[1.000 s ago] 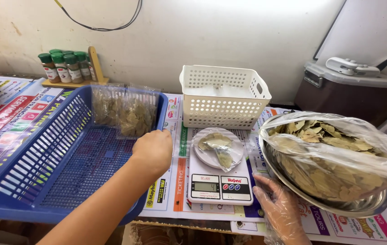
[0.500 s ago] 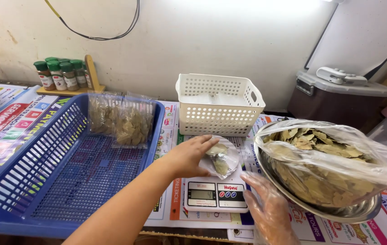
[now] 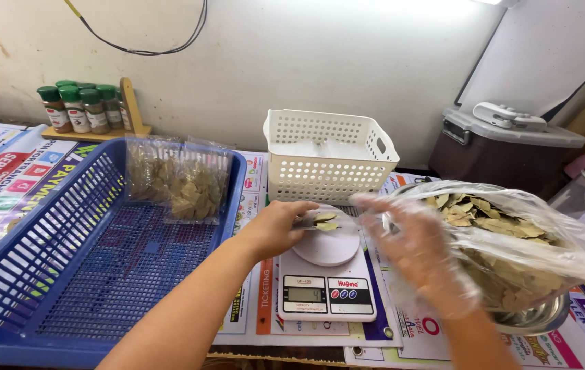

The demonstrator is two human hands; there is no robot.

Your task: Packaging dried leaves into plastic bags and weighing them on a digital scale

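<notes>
Right now both hands meet over the small white kitchen scale. The bare left hand pinches a small clear bag with a few dried leaves, resting on the round weighing plate. The gloved right hand, fingers spread and holding nothing, hovers just beside it. Behind that hand sits a metal bowl of bay leaves lined with plastic; left of the bare hand lies a blue crate with filled packets.

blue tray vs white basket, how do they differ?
The blue tray is wide, shallow and slatted; the white basket is smaller, deeper and hole-punched. The blue tray holds clear packets of dried leaves against its far wall; the white basket looks almost empty. Both are perforated plastic, standing upright on the table.
</notes>
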